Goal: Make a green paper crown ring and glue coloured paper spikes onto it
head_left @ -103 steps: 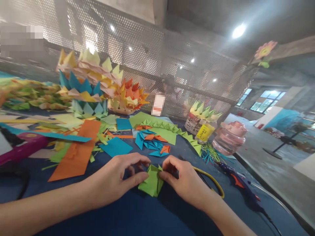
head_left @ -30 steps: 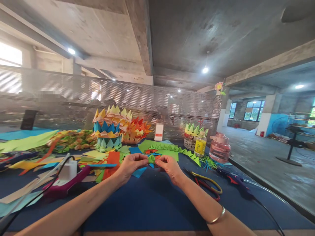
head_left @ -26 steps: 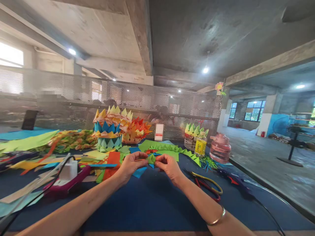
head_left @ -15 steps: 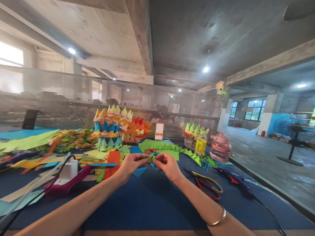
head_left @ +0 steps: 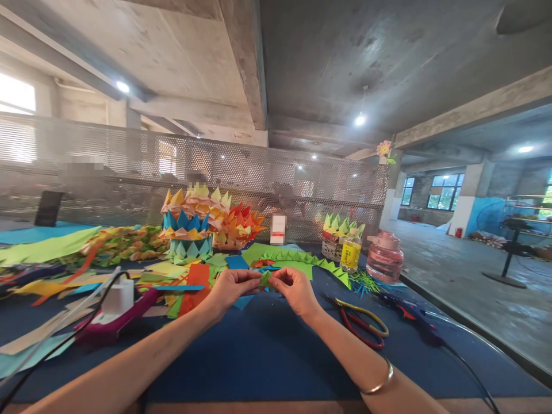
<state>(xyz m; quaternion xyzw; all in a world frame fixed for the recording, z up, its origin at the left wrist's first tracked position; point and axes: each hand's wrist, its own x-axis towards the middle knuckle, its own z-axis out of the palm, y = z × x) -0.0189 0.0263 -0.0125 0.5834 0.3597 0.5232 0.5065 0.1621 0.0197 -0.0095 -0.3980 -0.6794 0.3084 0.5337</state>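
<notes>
Left forearm (head_left: pixel 142 352): unsleeved, slanting from the near left toward the middle. Left grip (head_left: pixel 230 290): thumb and fingers pinched, tips pointing right. Right forearm (head_left: pixel 349 339): unsleeved, slanting from the near right toward the middle. Right grip (head_left: pixel 298 291): thumb and forefinger pinched, knuckles bent, tips pointing left. Both grips level, close together.

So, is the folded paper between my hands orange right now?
No, the folded paper held between the left hand and the right hand is green.
</notes>
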